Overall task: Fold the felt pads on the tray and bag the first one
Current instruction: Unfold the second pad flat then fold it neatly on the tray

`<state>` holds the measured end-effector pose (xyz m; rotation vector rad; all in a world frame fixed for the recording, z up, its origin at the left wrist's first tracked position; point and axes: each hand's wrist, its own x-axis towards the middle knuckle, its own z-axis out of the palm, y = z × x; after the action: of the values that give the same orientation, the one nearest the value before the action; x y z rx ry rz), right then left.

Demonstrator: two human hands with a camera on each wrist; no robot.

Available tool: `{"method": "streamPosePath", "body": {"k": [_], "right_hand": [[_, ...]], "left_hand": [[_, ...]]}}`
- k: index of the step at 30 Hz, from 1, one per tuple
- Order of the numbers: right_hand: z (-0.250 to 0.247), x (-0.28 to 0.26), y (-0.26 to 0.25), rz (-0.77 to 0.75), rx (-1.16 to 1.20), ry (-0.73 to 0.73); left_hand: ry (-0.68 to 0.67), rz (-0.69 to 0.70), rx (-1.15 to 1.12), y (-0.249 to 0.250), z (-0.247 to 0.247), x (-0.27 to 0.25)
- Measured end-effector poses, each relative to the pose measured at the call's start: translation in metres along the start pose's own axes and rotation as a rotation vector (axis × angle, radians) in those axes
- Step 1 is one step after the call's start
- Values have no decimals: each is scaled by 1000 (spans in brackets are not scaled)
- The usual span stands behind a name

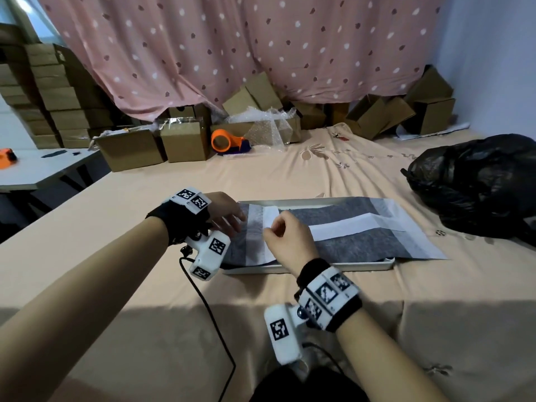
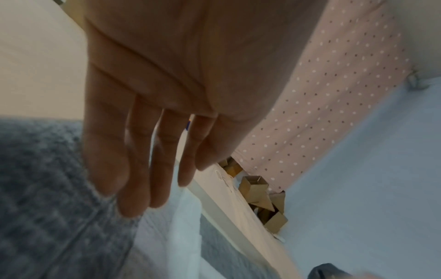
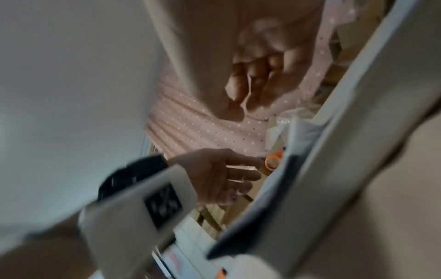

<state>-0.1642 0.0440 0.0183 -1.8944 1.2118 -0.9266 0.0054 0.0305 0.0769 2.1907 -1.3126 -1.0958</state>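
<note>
A grey felt pad with white strips lies spread across a shallow white tray in the middle of the table. My left hand hovers over the pad's left end with its fingers straight; in the left wrist view the left hand shows an open palm above the grey felt pad and the tray rim. My right hand pinches the near end of a white strip on the pad. The right wrist view is blurred and shows the right hand with curled fingers nipping a thin white edge.
A black plastic bag sits at the right. An orange tape dispenser, bubble wrap and cardboard boxes line the back under a pink curtain. A black cable runs from my left wrist across the peach tablecloth.
</note>
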Motion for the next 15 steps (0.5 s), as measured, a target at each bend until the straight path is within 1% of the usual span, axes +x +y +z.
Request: {"method": "streamPosePath", "body": {"k": [1,3,5,7,10,11,13,15], "right_hand": [[1,6,-3,72,171,-75],[-1,16,-7,284,521,-230],[-3,22,-4,456,762,-327],[-4,25,5,568,853,-374],[-7,27,17,670,898,-349],[-10,28,20,691,932,-344],[-15,31,21,724,987,-384],[-19,39,14,702,1039,-432]], "left_hand": [[-3,8,-16,-3,0,-1],[-3,17,-54,-11,2,-5],[-11,9,-102,-22,6,-9],[-17,11,-148,-35,8,-12],[-21,36,-260,-55,7,-16],[-26,43,-301,-60,6,-16],[-34,44,-361,-68,3,-17],[-44,47,-394,-66,-1,-16]]}}
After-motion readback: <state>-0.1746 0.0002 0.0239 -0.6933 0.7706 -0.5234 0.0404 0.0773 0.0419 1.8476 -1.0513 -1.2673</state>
